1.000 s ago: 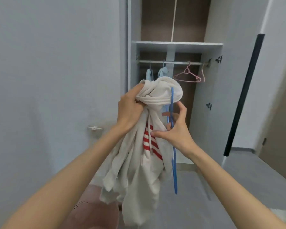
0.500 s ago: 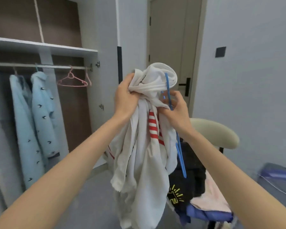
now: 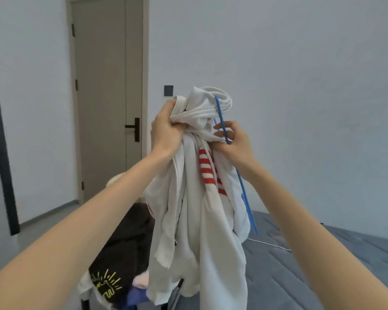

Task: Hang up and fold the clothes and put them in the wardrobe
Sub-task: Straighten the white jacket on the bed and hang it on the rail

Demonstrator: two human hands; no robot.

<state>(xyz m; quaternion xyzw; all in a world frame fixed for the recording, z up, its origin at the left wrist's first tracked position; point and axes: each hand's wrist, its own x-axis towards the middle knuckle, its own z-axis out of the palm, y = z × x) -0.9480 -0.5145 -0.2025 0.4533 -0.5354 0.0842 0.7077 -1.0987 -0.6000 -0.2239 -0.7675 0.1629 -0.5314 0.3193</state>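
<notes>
Left hand (image 3: 166,128) grips the white top (image 3: 199,231) by its bunched collar, up in mid-air; right hand (image 3: 235,144) pinches the blue hanger (image 3: 244,198) against it. Hanger not yet seated, I'd say. Wardrobe out of view, clothes pile (image 3: 126,242) waiting below: early days.

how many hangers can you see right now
1: a blue hanger, pinched in the right hand against the white top that the left hand grips. The clothes pile could hide others.

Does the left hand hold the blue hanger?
No, the left hand grips the white garment; the right hand pinches the hanger.
</notes>
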